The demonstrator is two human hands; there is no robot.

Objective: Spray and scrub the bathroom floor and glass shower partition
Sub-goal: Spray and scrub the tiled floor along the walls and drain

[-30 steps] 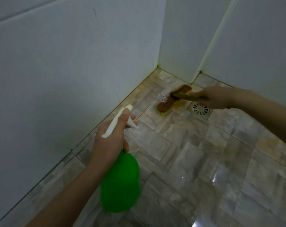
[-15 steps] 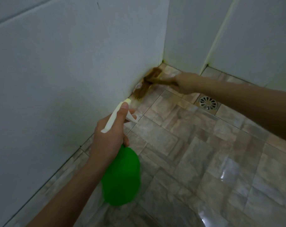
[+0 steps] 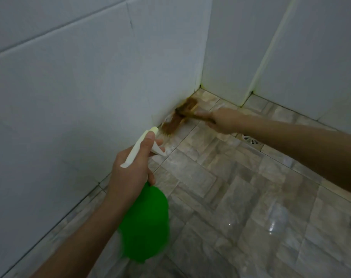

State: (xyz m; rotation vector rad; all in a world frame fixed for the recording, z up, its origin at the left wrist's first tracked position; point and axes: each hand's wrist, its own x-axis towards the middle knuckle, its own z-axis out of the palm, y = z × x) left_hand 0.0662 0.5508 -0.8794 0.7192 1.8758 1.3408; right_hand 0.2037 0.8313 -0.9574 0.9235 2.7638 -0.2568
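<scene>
My left hand grips a green spray bottle by its white trigger head, nozzle aimed toward the floor corner. My right hand holds a brown wooden scrub brush, blurred with motion, pressed on the wet stone-look floor tiles where they meet the left white wall. The brush sits just past the sprayer's tip. No glass partition can be made out.
White tiled walls close in on the left and at the back, meeting in a stained corner. A round metal floor drain lies just behind my right forearm. Wet, glossy floor stretches to the right and front.
My right hand has swept the brush from beside the drain leftward to the base of the left wall and keeps scrubbing there. The spray bottle has stayed roughly in place.
</scene>
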